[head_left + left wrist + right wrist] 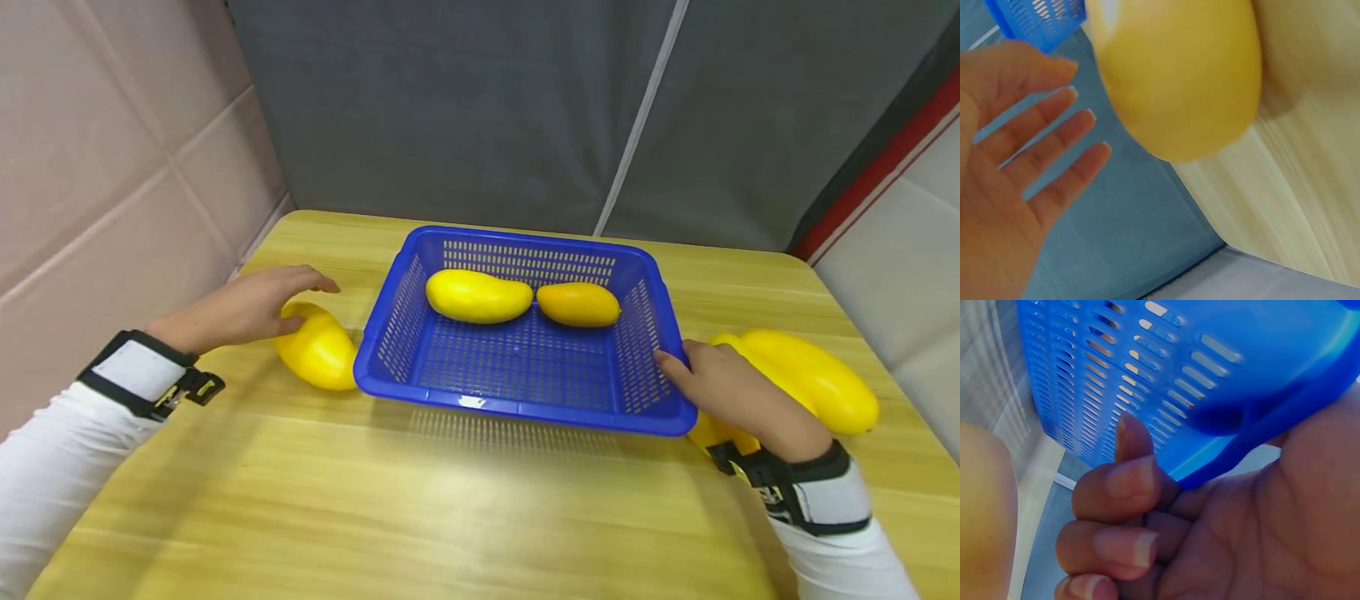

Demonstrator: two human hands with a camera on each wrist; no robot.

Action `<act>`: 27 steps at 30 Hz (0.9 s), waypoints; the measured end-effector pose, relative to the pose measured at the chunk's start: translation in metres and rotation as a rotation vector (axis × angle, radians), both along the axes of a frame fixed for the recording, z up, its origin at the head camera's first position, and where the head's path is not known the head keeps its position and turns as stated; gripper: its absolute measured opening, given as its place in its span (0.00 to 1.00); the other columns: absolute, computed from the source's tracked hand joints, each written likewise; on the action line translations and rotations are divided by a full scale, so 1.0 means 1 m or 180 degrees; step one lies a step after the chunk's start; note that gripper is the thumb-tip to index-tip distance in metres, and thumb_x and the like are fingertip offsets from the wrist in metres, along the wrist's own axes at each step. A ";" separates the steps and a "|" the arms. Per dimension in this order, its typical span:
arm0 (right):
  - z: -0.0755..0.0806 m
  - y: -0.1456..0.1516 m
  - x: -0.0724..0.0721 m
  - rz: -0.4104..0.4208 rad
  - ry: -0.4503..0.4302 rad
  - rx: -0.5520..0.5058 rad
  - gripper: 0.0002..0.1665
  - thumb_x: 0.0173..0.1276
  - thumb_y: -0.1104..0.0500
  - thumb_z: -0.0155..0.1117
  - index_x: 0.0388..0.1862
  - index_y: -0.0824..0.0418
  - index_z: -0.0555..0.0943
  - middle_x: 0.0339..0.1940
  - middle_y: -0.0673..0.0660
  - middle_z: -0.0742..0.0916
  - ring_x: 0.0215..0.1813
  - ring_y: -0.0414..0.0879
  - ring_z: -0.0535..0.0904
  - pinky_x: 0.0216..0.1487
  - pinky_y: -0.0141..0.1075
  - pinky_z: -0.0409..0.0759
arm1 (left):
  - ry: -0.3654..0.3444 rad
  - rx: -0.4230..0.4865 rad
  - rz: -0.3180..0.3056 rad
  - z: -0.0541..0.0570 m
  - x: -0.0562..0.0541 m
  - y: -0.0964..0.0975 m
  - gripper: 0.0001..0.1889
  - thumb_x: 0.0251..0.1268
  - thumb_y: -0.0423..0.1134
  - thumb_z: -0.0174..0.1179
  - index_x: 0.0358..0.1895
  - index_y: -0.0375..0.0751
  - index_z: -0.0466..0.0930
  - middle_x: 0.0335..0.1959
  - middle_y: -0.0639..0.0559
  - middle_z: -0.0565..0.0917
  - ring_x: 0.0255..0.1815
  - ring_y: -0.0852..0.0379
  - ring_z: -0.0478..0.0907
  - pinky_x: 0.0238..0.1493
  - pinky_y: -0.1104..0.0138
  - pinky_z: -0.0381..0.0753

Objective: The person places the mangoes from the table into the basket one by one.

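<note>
Wears white sleeves (pixel 63 483) and black wrist straps (pixel 825 492), nearer than the blue basket (pixel 510 358) and to either side of it. Has a wood-grained tabletop (pixel 450 533) in front of the basket and around it. Grips the basket's right rim with the right hand (pixel 735 396), hooking the thumb over to the inside and curling the fingers (pixel 1129 487) against the outer side. Has a cluster of yellow mangoes (pixel 836 392) just right of the basket, partly hidden by that hand, plus an orange mango (pixel 712 432) by the basket's near right corner. Holds the left hand (pixel 247 304) out to the left of the basket, with fingers released, loosely extended and slightly parted, over a lone yellow mango (pixel 318 354) just beside the basket's left wall. Cannot tell of any touch between thumb and fruit. Has a large yellow mango (pixel 476 297) and a smaller golden mango (pixel 577 305) inside the basket, toward its far wall, almost end to end. Faces a dark grey curtain (pixel 465 125) beyond the basket's far rim.
</note>
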State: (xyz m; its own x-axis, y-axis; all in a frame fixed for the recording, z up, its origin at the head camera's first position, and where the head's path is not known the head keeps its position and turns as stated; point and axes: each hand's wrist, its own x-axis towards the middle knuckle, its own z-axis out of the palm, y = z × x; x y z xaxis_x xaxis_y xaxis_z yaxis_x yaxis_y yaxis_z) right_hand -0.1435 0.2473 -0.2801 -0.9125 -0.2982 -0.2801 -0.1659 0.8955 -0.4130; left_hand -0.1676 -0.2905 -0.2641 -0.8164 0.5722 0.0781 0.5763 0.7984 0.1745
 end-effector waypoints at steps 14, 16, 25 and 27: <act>0.001 0.001 -0.001 -0.0001 -0.0095 -0.0034 0.36 0.78 0.42 0.38 0.56 0.77 0.68 0.25 0.53 0.82 0.23 0.46 0.75 0.24 0.38 0.69 | -0.0601 -0.0153 -0.0259 -0.010 0.002 -0.003 0.37 0.37 0.17 0.58 0.60 0.37 0.73 0.62 0.35 0.68 0.63 0.34 0.61 0.60 0.39 0.61; 0.001 0.000 -0.001 0.0005 -0.0099 -0.0027 0.36 0.77 0.41 0.37 0.56 0.76 0.68 0.24 0.53 0.82 0.23 0.46 0.75 0.24 0.38 0.69 | -0.0692 -0.0200 -0.0170 -0.011 0.004 -0.004 0.37 0.37 0.17 0.59 0.60 0.38 0.73 0.61 0.34 0.69 0.62 0.33 0.63 0.59 0.38 0.62; -0.001 0.001 -0.003 -0.0001 -0.0115 -0.0028 0.36 0.77 0.42 0.38 0.56 0.76 0.68 0.24 0.53 0.81 0.22 0.46 0.74 0.24 0.38 0.68 | -0.0698 -0.0176 -0.0151 -0.028 0.006 -0.012 0.45 0.32 0.25 0.74 0.64 0.36 0.68 0.58 0.39 0.71 0.58 0.37 0.68 0.56 0.40 0.66; -0.002 0.001 -0.003 -0.0007 -0.0132 -0.0039 0.37 0.77 0.42 0.37 0.56 0.77 0.67 0.25 0.53 0.82 0.23 0.46 0.74 0.24 0.38 0.69 | -0.0697 -0.0204 -0.0131 -0.029 0.005 -0.011 0.44 0.31 0.25 0.74 0.63 0.35 0.68 0.57 0.40 0.72 0.57 0.38 0.69 0.56 0.41 0.67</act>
State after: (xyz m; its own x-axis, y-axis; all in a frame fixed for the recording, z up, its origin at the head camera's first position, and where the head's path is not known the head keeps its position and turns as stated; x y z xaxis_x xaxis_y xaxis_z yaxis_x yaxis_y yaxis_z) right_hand -0.1466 0.2483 -0.2819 -0.9008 -0.2999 -0.3141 -0.1464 0.8907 -0.4304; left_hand -0.1630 -0.3018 -0.2927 -0.7857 0.6035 -0.1360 0.5625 0.7885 0.2487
